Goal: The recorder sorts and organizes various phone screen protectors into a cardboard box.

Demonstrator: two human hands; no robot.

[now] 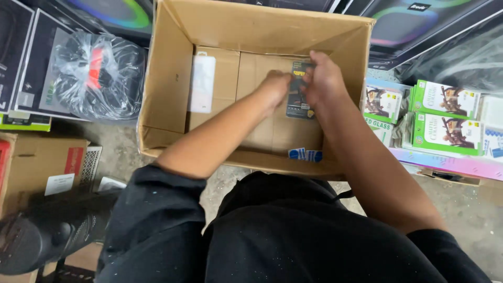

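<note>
Both my hands reach down into a large open cardboard box (167, 73) on the floor. My left hand (275, 86) and my right hand (322, 78) together grip a flat black package with yellow print (298, 107), held upright near the middle of the box. A white flat packet (202, 84) leans against the box's far left side. Small blue-and-white packets (305, 154) lie on the box bottom by the near wall, below the held package.
Stacks of green flat packages (445, 118) lie right of the box. Dark speaker boxes (414, 21) stand behind it. At left sit a plastic-wrapped black item (99, 73), a brown carton (36, 162) and a black speaker (47, 236). Concrete floor (466, 209) shows at lower right.
</note>
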